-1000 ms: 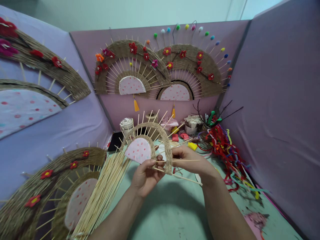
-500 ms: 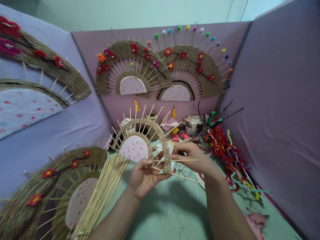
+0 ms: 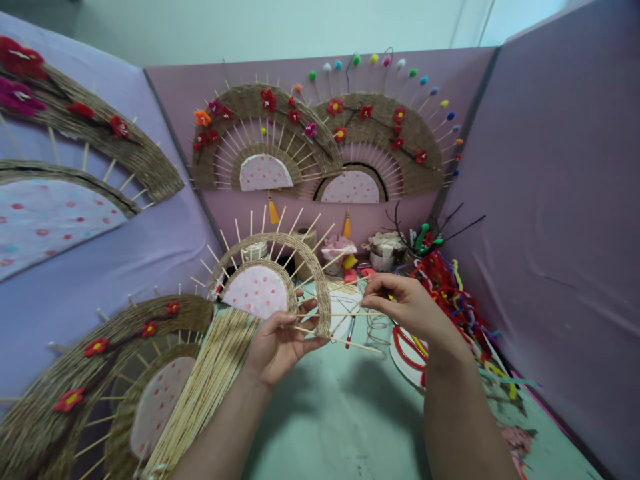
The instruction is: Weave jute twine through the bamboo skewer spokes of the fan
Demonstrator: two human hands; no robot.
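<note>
My left hand (image 3: 280, 340) grips the lower right end of a half-round woven fan (image 3: 323, 283), thumb in front and fingers behind. Thin wooden sticks (image 3: 300, 219) radiate from the fan's spotted pale centre (image 3: 257, 293) through a band of brown twine. To the right of the fan, my right hand (image 3: 400, 303) is closed in a pinch. A thin strand of twine (image 3: 347, 319) runs from its fingertips toward the band's lower end. Loose loops of twine (image 3: 377, 330) hang or lie below that hand; which, I cannot tell.
A bundle of thin sticks (image 3: 210, 380) lies at left beside a finished fan (image 3: 115, 373). Red-handled scissors (image 3: 407, 350) rest on a white disc at right. Colourful pipe cleaners (image 3: 445, 293), branches and twine spools (image 3: 305, 257) stand behind. Decorated fans (image 3: 420, 127) hang on the panels.
My right hand has moved right, away from the fan's band, drawing the strand out. My left hand and the fan have shifted slightly left. The scissors are more exposed.
</note>
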